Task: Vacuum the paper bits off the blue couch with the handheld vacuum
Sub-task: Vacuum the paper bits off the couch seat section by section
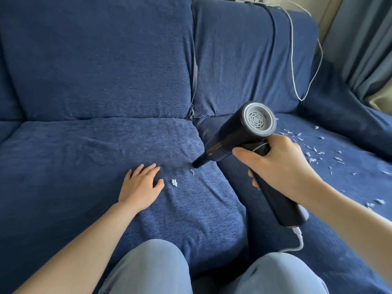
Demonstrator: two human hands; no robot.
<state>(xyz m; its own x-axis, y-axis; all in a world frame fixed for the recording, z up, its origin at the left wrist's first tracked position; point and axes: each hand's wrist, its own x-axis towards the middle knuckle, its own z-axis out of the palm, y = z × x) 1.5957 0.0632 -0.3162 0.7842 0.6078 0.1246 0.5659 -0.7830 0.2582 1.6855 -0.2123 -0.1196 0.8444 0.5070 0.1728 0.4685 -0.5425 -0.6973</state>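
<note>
Handheld vacuum point(239, 134): my right hand point(277, 166) is gripping its handle, nozzle hovering just above the blue couch point(84, 149) beside two paper bits point(174, 182). My left hand point(141, 185) is lying spread flat on the cushion. Mid-task, I judge: next I am lowering the nozzle onto these, then the scatter point(318, 151) on the right cushion.

No readable text anywhere. The handheld vacuum point(237, 136) in my right hand point(277, 166) shows no legible brand, label or number; its grey rear vent carries only slots. The blue couch point(95, 71) fabric is plain.
</note>
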